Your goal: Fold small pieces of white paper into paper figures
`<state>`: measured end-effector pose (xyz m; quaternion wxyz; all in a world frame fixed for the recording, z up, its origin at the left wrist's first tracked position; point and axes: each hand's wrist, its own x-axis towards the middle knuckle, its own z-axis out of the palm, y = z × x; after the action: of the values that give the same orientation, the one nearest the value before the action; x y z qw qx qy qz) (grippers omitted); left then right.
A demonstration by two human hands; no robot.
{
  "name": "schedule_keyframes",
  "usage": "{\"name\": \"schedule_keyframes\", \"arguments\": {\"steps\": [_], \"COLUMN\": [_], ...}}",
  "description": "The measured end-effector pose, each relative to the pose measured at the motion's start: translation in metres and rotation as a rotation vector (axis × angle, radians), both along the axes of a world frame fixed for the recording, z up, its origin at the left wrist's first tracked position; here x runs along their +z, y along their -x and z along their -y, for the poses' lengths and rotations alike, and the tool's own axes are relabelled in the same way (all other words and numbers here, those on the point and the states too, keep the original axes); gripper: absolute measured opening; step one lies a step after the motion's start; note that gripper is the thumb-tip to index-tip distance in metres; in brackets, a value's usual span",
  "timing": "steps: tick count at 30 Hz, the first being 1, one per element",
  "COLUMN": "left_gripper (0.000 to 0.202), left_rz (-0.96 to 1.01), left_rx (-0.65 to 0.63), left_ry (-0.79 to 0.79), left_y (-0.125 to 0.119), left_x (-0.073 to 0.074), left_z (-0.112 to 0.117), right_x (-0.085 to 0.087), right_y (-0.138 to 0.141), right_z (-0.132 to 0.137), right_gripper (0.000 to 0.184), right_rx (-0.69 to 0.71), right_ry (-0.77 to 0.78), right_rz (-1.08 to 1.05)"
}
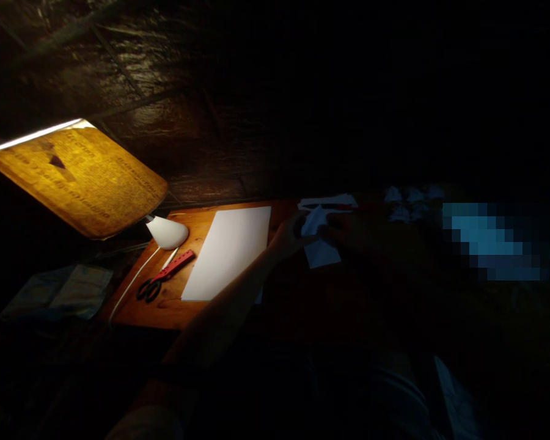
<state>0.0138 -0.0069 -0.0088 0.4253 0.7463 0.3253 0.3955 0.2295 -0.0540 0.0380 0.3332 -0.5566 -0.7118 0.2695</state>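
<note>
The scene is very dark. My left hand (289, 235) reaches out over a wooden board (165, 308) and is closed on a small piece of folded white paper (319, 241). A dim shape right of the paper at about mid-frame could be my right hand (348, 235), touching the same paper; its fingers are lost in shadow. A larger white sheet (229, 252) lies flat on the board just left of my left hand.
Red-handled scissors (158, 280) and a red ruler (179, 263) lie on the board's left part beside a white lamp base (167, 233). A lit yellow panel (80, 177) slants at the left. Several folded white paper pieces (410, 203) sit farther right.
</note>
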Motion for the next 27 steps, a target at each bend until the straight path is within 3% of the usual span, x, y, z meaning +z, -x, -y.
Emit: {"name": "schedule_keyframes", "arguments": {"steps": [2, 5, 11, 13, 17, 23, 27], "left_gripper": [0.086, 0.083, 0.029, 0.019, 0.027, 0.031, 0.030], "left_rz": [-0.047, -0.080, -0.066, -0.062, -0.094, 0.070, 0.074], "left_rx": [0.010, 0.048, 0.098, 0.153, 0.239, 0.073, 0.132], "left_ry": [-0.052, -0.092, 0.020, 0.056, 0.133, 0.195, 0.180], "left_y": [0.001, 0.001, 0.001, 0.001, 0.003, 0.001, 0.000], "left_x": [0.000, 0.001, 0.003, 0.001, -0.002, 0.001, 0.003], "left_z": [0.001, 0.002, -0.001, -0.003, -0.007, -0.004, -0.003], "right_x": [-0.002, 0.000, 0.010, 0.009, 0.009, 0.022, 0.034], "right_y": [0.000, 0.000, 0.002, 0.002, 0.001, 0.003, 0.003], "right_z": [-0.001, 0.000, 0.004, 0.004, 0.007, 0.010, 0.014], "right_gripper": [0.023, 0.040, 0.057, 0.053, 0.030, 0.013, 0.012], "right_rx": [-0.005, 0.005, 0.034, 0.042, 0.031, 0.088, 0.145], "right_ry": [0.023, 0.040, 0.040, 0.050, 0.032, 0.090, 0.045], "right_rz": [-0.018, -0.055, -0.008, -0.041, -0.041, 0.026, 0.163]}}
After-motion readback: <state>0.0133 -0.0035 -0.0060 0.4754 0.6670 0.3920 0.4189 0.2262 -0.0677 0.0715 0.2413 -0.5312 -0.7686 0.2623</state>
